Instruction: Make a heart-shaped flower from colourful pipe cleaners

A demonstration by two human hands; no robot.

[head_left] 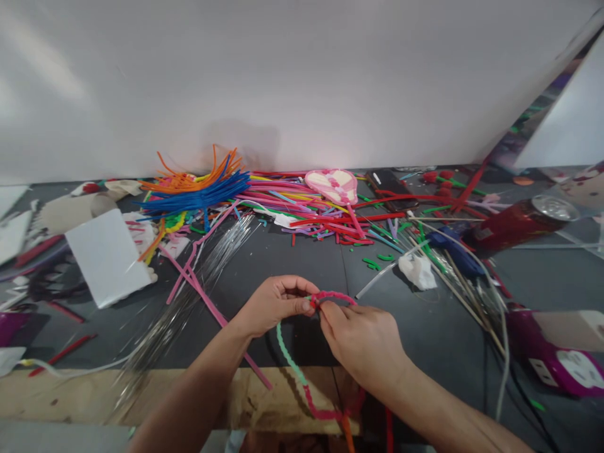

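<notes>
Between my two hands, over the front of the dark table, is a twisted pipe-cleaner ring (291,357) in pink-red and mint green. My left hand (278,305) pinches it at a small red joint, thumb against fingers. Close beside that joint, my right hand (361,333) is closed on the pink-red stretch; its fingertips are partly hidden. The ring's lower part hangs below my hands past the table edge. An orange strand (348,433) and a red strand hang near its bottom.
Bundles of blue pipe cleaners (202,200) and orange ones lie at the back, beside pink and red stems. A red can (521,223), a glue gun (455,245), a phone (391,190) and a purple packet (557,352) are on the right. Thin wires (189,302) and a white card (109,258) lie left.
</notes>
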